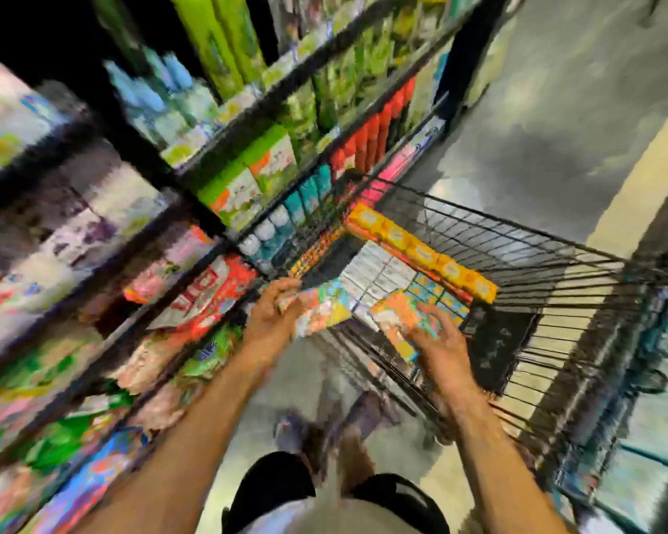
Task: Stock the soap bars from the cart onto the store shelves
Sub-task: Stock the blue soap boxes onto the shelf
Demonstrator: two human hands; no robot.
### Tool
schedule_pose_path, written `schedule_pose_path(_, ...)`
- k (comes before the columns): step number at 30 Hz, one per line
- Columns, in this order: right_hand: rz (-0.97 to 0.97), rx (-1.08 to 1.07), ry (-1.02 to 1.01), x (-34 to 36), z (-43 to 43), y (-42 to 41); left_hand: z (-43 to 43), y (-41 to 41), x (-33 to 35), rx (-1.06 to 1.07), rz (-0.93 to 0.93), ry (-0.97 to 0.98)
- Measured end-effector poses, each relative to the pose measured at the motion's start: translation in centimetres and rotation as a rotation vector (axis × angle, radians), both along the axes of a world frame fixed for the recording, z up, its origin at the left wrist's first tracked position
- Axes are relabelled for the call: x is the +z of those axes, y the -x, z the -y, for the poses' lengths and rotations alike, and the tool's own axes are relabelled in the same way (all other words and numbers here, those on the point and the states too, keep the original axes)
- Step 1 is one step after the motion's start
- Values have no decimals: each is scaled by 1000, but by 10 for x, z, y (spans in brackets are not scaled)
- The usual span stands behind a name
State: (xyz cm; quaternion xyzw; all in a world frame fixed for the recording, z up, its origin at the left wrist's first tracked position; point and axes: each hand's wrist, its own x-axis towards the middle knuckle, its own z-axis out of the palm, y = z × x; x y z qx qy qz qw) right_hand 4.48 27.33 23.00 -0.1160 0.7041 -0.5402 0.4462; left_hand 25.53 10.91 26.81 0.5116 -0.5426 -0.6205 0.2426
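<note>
The left hand (272,310) grips one multicoloured soap pack (321,310) by its near end, while the right hand (436,341) curls around a second pack (402,321) just above the cart (556,271) rim. More soap boxes (382,271) lie beyond both hands (print too blurred to read). The packs are probably light, stiff and slick-wrapped; grasp across the long edges. Shelves (193,264) stand left of the left hand.

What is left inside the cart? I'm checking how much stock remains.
Inside the cart: a row of orange-yellow packs, white boxes and blue-patterned packs. Lower layers are covered, and blur hides the labels.
</note>
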Motion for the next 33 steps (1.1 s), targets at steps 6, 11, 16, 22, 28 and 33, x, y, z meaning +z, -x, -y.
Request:
schedule_pose_path(6, 85, 109, 84, 69, 28, -94, -46, -141, 48, 341, -151, -47)
schedule_pose_path(11, 228, 259, 232, 97, 22, -195, -94, -263, 72, 592, -292, -97)
schedule_pose_path(16, 280, 328, 298, 132, 0, -319, -161, -385, 89, 753, -363, -99)
schedule_pose_path(22, 352, 453, 314, 146, -25, -436, -219, -505, 111, 821, -475, -91)
schedule_pose_path(28, 304, 519, 355, 167, -22, -501, -232, -566, 143, 802, -523, -23)
schedule_pose_path(33, 297, 556, 403, 190, 11, -519, -204, -588, 168, 801, -463, 88)
